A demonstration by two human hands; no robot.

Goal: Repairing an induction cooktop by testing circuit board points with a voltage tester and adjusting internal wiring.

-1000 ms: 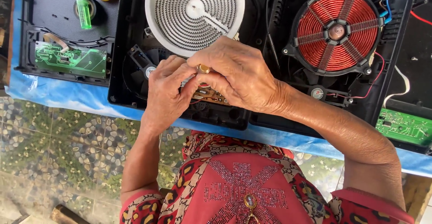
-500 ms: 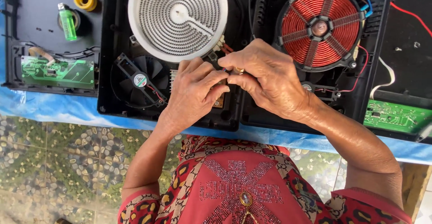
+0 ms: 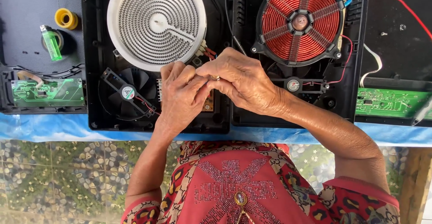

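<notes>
You are looking straight down at an opened two-burner cooktop lying on a table covered in blue sheeting. Your two hands meet at the middle of the cooktop, close to the table's near edge.

Your left hand comes in from the near side, fingers curled upward and pinched narrow. Your right hand reaches across from the right, its fingers bent over and touching the left hand's fingertips. A ring sits on one right finger. Both hands are closed tight around something very small between them, but what it is cannot be made out; the fingers hide it.

Directly under the hands is a brownish circuit board inside the black housing. Only a sliver of it shows, just to the near side of where your fingertips meet. So the work sits straight below both hands, with neither hand clearly nearer.

Toward the far edge, left of the hands, lies a white round heater with a grey spiral. Its terminals and red wires touch the spot just beyond your fingertips. To the right is a copper coil, round and red-orange. Left of your left hand sits a small black fan.

Near the table's left edge you have a green lighter, a yellow tape roll and a green board. Another green board lies toward the right edge.
</notes>
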